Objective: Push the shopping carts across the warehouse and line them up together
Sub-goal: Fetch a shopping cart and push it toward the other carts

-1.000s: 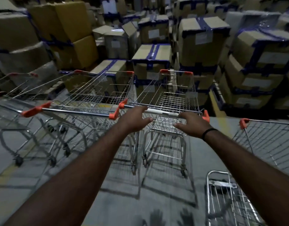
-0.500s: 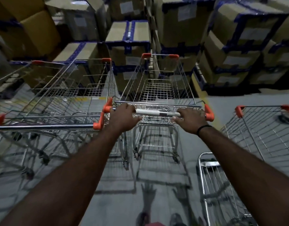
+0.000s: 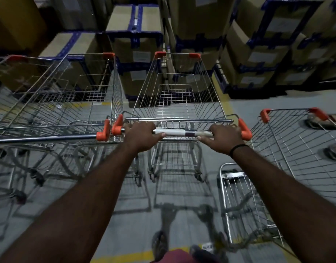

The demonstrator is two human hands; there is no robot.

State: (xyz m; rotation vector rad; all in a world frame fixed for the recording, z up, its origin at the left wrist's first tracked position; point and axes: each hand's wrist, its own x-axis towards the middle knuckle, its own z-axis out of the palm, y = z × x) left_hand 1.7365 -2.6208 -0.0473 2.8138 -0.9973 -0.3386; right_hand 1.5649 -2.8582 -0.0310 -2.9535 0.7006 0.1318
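A wire shopping cart [image 3: 179, 103] with orange corner caps stands straight ahead of me. Its handle bar [image 3: 179, 133] is pale with a dark band. My left hand [image 3: 142, 136] grips the bar's left end and my right hand [image 3: 223, 138] grips its right end, a black band on that wrist. A second cart [image 3: 64, 103] stands close on the left, its orange handle end almost touching mine. A third cart [image 3: 299, 141] is at the right, set slightly apart and nearer to me.
Stacks of cardboard boxes [image 3: 258, 44] with blue tape rise just beyond the carts' fronts. A yellow floor line [image 3: 223, 103] runs under the middle cart. Someone's sandalled feet [image 3: 326, 121] show at the far right. My own feet [image 3: 160, 243] are at the bottom.
The middle cart has rolled forward toward the boxes and drawn level beside the left cart. Both hands have kept their hold on the bar.
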